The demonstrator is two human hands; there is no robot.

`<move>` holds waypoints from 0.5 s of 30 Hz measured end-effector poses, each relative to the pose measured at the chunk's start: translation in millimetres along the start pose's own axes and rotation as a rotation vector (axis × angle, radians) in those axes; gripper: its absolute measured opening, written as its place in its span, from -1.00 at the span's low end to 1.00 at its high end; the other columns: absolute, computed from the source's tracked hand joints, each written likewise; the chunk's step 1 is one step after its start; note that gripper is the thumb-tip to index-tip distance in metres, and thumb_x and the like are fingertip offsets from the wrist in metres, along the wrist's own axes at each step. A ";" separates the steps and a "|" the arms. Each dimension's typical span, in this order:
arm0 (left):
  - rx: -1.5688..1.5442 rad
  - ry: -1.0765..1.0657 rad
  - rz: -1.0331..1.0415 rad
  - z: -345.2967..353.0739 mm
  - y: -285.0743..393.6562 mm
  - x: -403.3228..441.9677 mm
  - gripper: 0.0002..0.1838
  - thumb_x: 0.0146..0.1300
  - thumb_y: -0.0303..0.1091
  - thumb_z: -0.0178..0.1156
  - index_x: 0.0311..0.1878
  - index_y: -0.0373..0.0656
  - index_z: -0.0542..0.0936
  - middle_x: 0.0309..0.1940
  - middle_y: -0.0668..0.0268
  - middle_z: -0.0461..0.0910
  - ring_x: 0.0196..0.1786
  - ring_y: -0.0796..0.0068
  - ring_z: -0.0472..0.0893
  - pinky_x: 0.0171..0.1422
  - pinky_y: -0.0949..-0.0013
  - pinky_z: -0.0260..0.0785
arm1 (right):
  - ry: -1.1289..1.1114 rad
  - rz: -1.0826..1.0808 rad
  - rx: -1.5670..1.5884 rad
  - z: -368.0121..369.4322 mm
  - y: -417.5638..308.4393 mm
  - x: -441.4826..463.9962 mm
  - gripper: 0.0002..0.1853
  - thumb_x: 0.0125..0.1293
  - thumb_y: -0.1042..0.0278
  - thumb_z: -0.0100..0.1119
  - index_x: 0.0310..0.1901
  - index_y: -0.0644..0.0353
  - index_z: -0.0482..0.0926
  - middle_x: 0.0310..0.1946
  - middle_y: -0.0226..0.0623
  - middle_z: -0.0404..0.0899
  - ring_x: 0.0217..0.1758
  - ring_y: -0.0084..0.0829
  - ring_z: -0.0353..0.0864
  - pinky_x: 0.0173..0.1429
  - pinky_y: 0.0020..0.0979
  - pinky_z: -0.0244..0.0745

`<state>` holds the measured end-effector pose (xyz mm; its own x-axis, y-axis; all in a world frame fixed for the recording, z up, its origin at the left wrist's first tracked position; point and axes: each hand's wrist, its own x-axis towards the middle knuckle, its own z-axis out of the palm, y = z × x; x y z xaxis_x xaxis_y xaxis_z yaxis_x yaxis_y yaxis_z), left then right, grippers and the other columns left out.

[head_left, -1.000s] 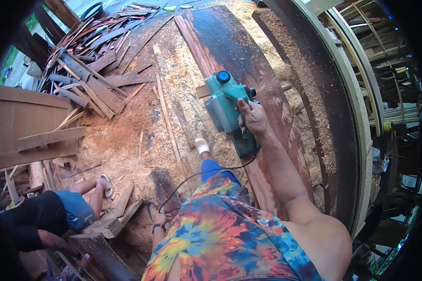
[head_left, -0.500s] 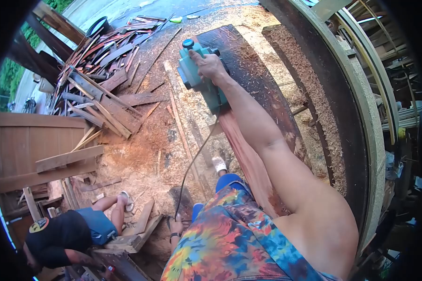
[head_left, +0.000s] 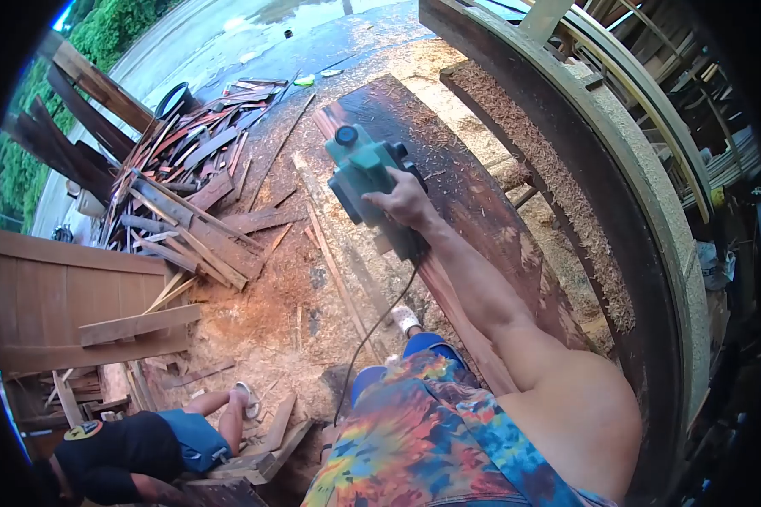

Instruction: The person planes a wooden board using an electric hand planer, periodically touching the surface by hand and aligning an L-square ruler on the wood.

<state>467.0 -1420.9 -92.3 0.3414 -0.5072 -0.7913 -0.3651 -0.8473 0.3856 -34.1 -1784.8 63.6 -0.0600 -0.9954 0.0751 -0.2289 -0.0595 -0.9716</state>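
Observation:
My right hand is wrapped round the rear handle of a green electric planer, thumb towards its left side. The planer rests on a long reddish board that runs from near my body to the far end of the bench. A dark cord trails from the planer's back down towards my left side. Only a small patch that may be my left hand shows beside my tie-dye shirt, near the cord; its fingers are hidden.
A wide dark plank strewn with shavings lies right of the board. Further right stands a curved dark beam. Scrap wood is heaped at far left. Another person bends at lower left near a wooden panel.
The planer and my right hand have come back towards my body along the board. My left hand, earlier visible by the cord, is now mostly hidden. The view has shifted.

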 end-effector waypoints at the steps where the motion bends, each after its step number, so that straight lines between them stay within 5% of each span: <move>1: 0.019 0.004 0.014 -10.9 -3.4 6.0 -0.46 0.47 0.02 0.09 0.05 -0.36 0.67 -0.14 -0.07 0.75 -0.09 0.08 0.75 0.04 0.14 0.58 | 0.018 -0.002 0.036 -6.3 -2.5 -32.1 -0.57 0.15 0.21 0.53 -0.03 0.29 0.67 -0.21 -0.12 0.76 -0.14 -0.37 0.74 0.03 -0.33 0.63; 6: 0.136 -0.029 0.102 -64.4 -21.0 42.2 -0.46 0.46 0.03 0.09 0.07 -0.35 0.66 -0.12 -0.08 0.74 -0.06 0.06 0.74 0.06 0.13 0.58 | 0.174 0.121 0.074 -33.7 -10.3 -203.7 -0.59 0.16 0.38 0.54 0.03 0.27 0.67 -0.34 -0.41 0.70 -0.35 -0.59 0.64 -0.22 -0.45 0.59; 9: 0.220 -0.106 0.163 -88.7 -17.5 62.9 -0.46 0.45 0.04 0.09 0.09 -0.33 0.66 -0.11 -0.08 0.74 -0.05 0.05 0.74 0.08 0.13 0.57 | 0.340 0.266 0.157 -36.4 -41.7 -321.2 -0.52 0.16 0.37 0.53 0.11 0.26 0.63 -0.50 -0.53 0.60 -0.62 -0.76 0.41 -0.54 -0.57 0.31; 15: 0.656 -0.584 0.327 14.2 27.1 100.5 -0.45 0.44 0.05 0.10 0.12 -0.31 0.65 -0.09 -0.09 0.73 -0.02 0.03 0.73 0.11 0.11 0.56 | 0.711 0.512 -0.209 -24.7 -107.8 -532.8 -0.47 0.19 0.09 0.49 0.07 0.32 0.65 -0.21 -0.17 0.73 -0.24 -0.44 0.68 -0.11 -0.39 0.60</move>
<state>479.1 -1492.6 -168.1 -0.2889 -0.3946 -0.8722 -0.8424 -0.3281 0.4274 -1.4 -1246.1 133.8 -0.7743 -0.6103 -0.1676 -0.1767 0.4627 -0.8687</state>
